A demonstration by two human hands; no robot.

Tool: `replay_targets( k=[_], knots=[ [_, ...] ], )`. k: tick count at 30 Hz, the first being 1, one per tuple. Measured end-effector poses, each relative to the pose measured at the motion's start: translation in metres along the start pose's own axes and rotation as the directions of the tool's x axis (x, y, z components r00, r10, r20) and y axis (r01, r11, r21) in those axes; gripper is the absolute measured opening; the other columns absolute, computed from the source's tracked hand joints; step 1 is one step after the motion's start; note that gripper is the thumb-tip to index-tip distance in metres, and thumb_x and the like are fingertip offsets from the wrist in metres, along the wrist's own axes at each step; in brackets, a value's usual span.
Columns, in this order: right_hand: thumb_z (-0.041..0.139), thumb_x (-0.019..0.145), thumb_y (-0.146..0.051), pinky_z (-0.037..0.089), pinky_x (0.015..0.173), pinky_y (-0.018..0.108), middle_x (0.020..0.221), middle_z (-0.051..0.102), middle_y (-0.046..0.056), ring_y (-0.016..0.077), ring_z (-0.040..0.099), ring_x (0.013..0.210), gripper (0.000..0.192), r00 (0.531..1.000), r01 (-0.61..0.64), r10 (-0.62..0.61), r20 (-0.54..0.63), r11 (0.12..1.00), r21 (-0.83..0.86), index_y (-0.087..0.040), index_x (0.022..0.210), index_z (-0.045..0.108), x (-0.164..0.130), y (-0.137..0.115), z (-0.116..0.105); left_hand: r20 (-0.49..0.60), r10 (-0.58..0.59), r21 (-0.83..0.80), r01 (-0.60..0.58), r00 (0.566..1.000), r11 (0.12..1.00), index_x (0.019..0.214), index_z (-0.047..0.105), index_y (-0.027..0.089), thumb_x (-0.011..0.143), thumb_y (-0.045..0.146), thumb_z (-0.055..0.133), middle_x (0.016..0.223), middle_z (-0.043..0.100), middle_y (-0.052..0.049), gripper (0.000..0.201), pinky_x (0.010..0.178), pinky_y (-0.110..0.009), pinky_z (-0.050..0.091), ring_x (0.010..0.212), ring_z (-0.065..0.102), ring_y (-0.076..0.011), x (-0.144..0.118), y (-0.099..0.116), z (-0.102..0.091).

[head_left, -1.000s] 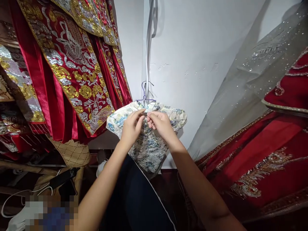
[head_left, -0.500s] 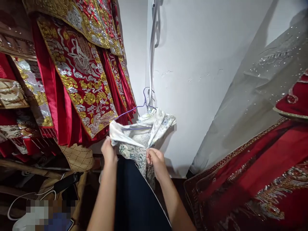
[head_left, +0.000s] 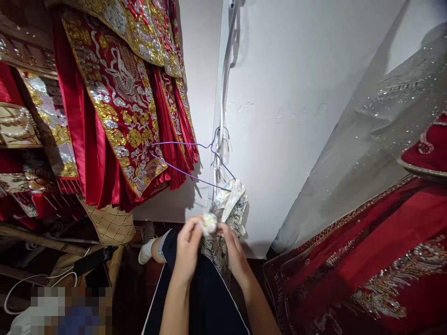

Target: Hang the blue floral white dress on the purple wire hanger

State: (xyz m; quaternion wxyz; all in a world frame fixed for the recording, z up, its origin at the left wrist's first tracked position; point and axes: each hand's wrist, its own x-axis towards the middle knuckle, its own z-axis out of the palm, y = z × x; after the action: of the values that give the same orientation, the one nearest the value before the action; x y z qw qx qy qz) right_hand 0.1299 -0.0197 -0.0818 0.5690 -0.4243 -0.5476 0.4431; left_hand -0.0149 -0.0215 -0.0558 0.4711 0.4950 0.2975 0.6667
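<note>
- The left hand [head_left: 187, 246] and the right hand [head_left: 234, 251] meet low in the middle of the view, both closed on a pale floral garment [head_left: 228, 211].
- The fingers [head_left: 195, 230] of the left hand pinch a bunched-up wad of that cloth; the right hand's fingers curl around the fabric just beside it, so the two hands nearly touch.
- The garment hangs by one end only from a thin purple wire hanger [head_left: 195, 160], which is hooked near the grey strap [head_left: 225, 93] running down the white wall [head_left: 296, 116]. The left arm of the hanger is bare and points toward the red embroidered robes [head_left: 118, 107].
- Judging by the way it crumples, the cloth is light, soft and smooth, probably a slick satin-like brocade that could slide through a loose pinch. A full gather of fabric looks a safer hold than a single edge.
- The hanger looks springy and thin, likely to swing or tilt under a pull.
- On the right lies another red gown with gold beading [head_left: 377, 260], partly under a sheer sparkly veil [head_left: 366, 139].
- Below the hands a dark garment with a white edge [head_left: 199, 298] hangs down, and a sock-clad foot [head_left: 148, 249] shows just beside it.
</note>
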Motion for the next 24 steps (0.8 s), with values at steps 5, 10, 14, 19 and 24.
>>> replay_targets(
  k=[5, 10, 14, 19, 24],
  knots=[
    [0.058, 0.082, -0.070, 0.050, 0.085, 0.042, 0.090, 0.068, 0.009, 0.0276, 0.061, 0.092, 0.056, 0.948, -0.081, 0.043, 0.314, 0.991, 0.109, -0.020, 0.108, 0.068, -0.009, -0.008, 0.001, 0.231, 0.043, 0.264, -0.105, 0.972, 0.959, 0.129, 0.056, 0.026, 0.100, 0.042, 0.045, 0.138, 0.055, -0.008, 0.035, 0.115, -0.037, 0.031, 0.135, 0.045, -0.0248, -0.009, 0.017, 0.024],
    [0.076, 0.070, -0.026, 0.045, 0.065, 0.028, 0.075, 0.061, 0.000, 0.0173, 0.054, 0.071, 0.019, 0.845, 0.148, 0.016, 0.534, 0.953, -0.263, -0.019, 0.086, 0.067, 0.020, -0.053, -0.035, 0.511, -0.146, 0.495, -0.151, 0.847, 0.856, 0.121, 0.060, 0.020, 0.102, 0.053, 0.022, 0.120, 0.065, -0.010, 0.053, 0.102, -0.037, 0.040, 0.111, 0.058, -0.0245, 0.010, 0.004, 0.001],
    [0.064, 0.071, -0.016, 0.039, 0.060, 0.024, 0.072, 0.058, -0.002, 0.0149, 0.053, 0.067, 0.010, 0.933, 0.295, -0.167, 0.320, 0.864, -0.407, -0.020, 0.076, 0.057, 0.084, -0.083, -0.063, 0.544, -0.283, 0.728, -0.276, 0.790, 0.628, 0.089, 0.062, 0.020, 0.099, 0.052, 0.038, 0.087, 0.068, -0.004, 0.042, 0.082, -0.031, 0.044, 0.083, 0.060, -0.0211, 0.021, -0.009, -0.036],
    [0.055, 0.071, -0.014, 0.046, 0.078, 0.030, 0.098, 0.068, 0.005, 0.0200, 0.061, 0.087, 0.039, 0.917, 0.394, -0.380, 0.122, 0.809, -0.437, -0.020, 0.109, 0.064, 0.167, -0.062, -0.054, 0.358, -0.250, 0.915, -0.285, 0.900, 0.287, 0.095, 0.060, 0.022, 0.099, 0.043, 0.040, 0.083, 0.066, -0.004, 0.029, 0.074, -0.029, 0.042, 0.080, 0.063, -0.0227, 0.042, 0.003, -0.085],
    [0.048, 0.073, -0.015, 0.045, 0.071, 0.029, 0.074, 0.069, 0.003, 0.0198, 0.062, 0.074, 0.022, 0.930, 0.346, -0.230, 0.286, 0.810, -0.474, -0.018, 0.079, 0.069, 0.187, -0.027, -0.056, 0.297, -0.359, 0.946, -0.323, 0.885, -0.013, 0.091, 0.065, 0.023, 0.098, 0.036, 0.038, 0.081, 0.070, -0.007, 0.031, 0.091, -0.041, 0.043, 0.084, 0.067, -0.0263, 0.056, 0.015, -0.124]
  ],
)
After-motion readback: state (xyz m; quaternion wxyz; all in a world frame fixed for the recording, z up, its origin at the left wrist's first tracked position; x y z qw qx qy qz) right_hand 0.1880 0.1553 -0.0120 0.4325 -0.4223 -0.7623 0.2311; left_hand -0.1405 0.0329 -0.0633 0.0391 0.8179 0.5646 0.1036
